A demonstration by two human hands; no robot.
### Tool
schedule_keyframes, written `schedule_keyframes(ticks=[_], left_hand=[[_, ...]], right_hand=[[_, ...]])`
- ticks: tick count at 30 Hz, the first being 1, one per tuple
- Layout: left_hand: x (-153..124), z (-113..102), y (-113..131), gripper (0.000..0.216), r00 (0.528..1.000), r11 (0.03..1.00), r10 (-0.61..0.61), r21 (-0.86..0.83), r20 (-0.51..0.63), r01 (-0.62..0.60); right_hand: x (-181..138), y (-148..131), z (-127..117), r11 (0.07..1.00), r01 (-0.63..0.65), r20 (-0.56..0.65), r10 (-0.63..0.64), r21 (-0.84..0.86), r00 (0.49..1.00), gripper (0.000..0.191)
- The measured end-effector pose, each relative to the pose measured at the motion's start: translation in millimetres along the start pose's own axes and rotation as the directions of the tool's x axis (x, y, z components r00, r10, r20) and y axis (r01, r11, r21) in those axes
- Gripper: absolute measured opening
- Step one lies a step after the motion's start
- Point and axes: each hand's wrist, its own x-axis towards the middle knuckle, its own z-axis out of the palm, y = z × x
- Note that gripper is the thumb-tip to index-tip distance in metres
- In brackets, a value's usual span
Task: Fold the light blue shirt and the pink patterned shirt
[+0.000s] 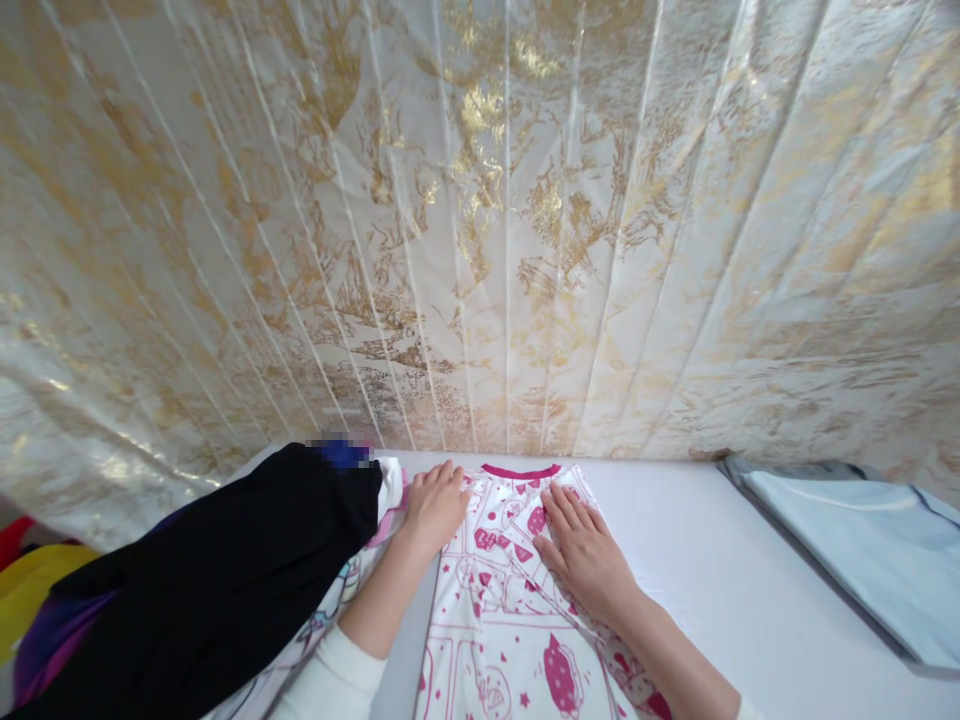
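Note:
A white shirt with a dark pink print and a pink neckband (491, 590) lies on the white surface in front of me, its neckline toward the wall. Its right side is folded inward over the body. My right hand (577, 545) rests flat on that folded part, fingers stretched out. At the shirt's upper left edge lies my left hand (437, 505), fingers extended and palm down, touching the cloth near the shoulder. The lower end of the shirt runs out of view.
Left of me lies a heap of clothes with a black garment (247, 580) on top and a yellow one (45, 585) at the far edge. Folded light blue clothing (855, 550) lies on grey cloth at the right. A gold-patterned white covering (510, 250) hangs behind the white surface (675, 580).

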Motion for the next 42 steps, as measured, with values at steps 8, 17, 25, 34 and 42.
schedule_keyframes(ticks=[8, 17, 25, 34, 42], left_hand=[[17.9, -12.0, 1.6, 0.028, 0.988, 0.989, -0.147, -0.005, -0.051, 0.147], [39.7, -1.5, 5.0, 0.021, 0.981, 0.982, -0.181, -0.066, -0.067, 0.177], [25.4, -13.3, 18.9, 0.031, 0.979, 0.984, -0.143, -0.123, -0.145, 0.126], [-29.5, -16.0, 101.9, 0.038, 0.886, 0.839, 0.455, -0.294, -0.084, -0.459], [-41.0, 9.1, 101.8, 0.06, 0.874, 0.816, 0.482, -0.394, 0.06, -0.423]], right_hand=[[-0.8, -1.4, 1.0, 1.0, -0.011, -0.003, 0.011, -0.007, 1.0, 0.059], [-0.9, 0.1, 2.9, 1.0, -0.024, 0.013, 0.025, -0.006, 1.0, 0.061], [1.6, 1.9, 1.1, 0.967, -0.05, -0.061, 0.068, 0.249, 0.996, 0.056], [43.5, 79.3, -7.7, 0.774, -0.219, -0.198, 0.405, 0.594, 0.893, 0.04], [77.9, 78.4, -1.0, 0.802, -0.226, -0.051, 0.304, 0.553, 0.951, 0.027]])
